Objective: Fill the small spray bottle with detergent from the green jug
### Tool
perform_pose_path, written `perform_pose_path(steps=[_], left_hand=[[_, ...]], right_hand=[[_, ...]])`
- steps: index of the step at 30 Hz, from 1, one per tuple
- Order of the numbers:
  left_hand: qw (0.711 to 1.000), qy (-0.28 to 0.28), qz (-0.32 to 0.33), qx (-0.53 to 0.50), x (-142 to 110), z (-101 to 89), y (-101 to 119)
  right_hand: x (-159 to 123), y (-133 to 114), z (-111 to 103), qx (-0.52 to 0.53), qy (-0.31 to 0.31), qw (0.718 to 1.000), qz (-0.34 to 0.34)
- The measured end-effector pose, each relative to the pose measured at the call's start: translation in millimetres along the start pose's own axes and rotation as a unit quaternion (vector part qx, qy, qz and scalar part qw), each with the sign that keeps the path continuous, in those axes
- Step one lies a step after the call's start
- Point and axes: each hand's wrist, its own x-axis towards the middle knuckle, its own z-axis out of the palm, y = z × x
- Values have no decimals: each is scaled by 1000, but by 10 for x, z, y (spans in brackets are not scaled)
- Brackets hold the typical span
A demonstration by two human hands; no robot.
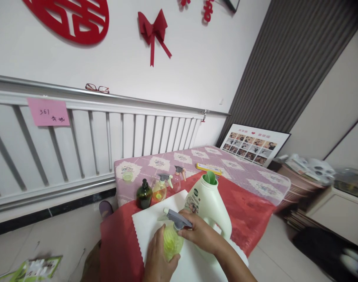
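My left hand (159,256) is wrapped round the yellow-green body of a spray bottle (171,242) above a white sheet (148,227). At its neck, my right hand (201,233) grips the grey spray head (179,220), which sits on top of the bottle. Just behind my right hand stands a large pale green jug (208,199) with a handle and a green cup-like piece (210,177) in its mouth. Farther back are a dark green pump bottle (144,194), a spray bottle with orange-yellow liquid (159,190) and a pinkish spray bottle (176,181).
A red cloth (240,211) covers part of the patterned tablecloth (193,156). On the table also lie a yellow box (208,169) and a small pale green lid-like disc (127,176). A white radiator (117,129) lines the wall. Baskets (296,172) stand at right.
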Motion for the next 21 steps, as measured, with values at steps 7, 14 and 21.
perform_pose_path(steps=[7,14,21], left_hand=[[1000,-7,0,-7,-3,0,-12],[1000,-10,7,12,4,29,-45],[1000,1,9,6,2,41,-46]], right_hand=[[-4,50,0,19,-9,1000,4],[-28,47,51,-26,29,999,8],[-33,10,92,-38,41,998,32]])
